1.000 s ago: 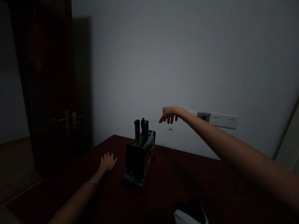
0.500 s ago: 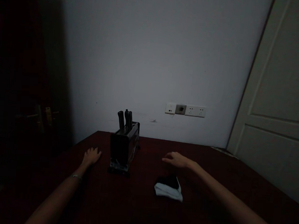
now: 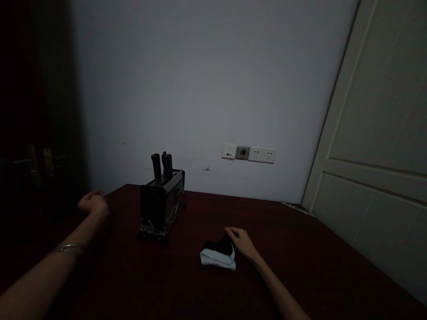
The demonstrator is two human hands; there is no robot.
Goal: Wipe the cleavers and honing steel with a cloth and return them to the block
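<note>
A small black-and-white cloth [image 3: 217, 258] lies bunched on the dark red table, its pale part nearest me. My right hand [image 3: 240, 240] pinches the far black end, which rises a little to the fingertips. Off to the left, by the table's left edge, my left hand [image 3: 94, 204] is raised and blurred by motion. Its fingers look curled, but whether they hold anything is hidden. A metal bracelet [image 3: 69, 248] circles that wrist. Between the hands stands a knife block [image 3: 156, 207] shaped like a long dark box, with several black handles [image 3: 162, 165] sticking up.
The dark red table [image 3: 187, 293] runs up to a pale wall [image 3: 200, 72]. Wall sockets [image 3: 262, 155] sit just above the far edge. A light panelled door [image 3: 381, 136] flanks the right side. At left is a dark door with a brass handle [image 3: 49, 162].
My right hand has come down onto the cloth and taken its black end. My left hand has left the tabletop, moving left and curling. The whole view has shifted to the right.
</note>
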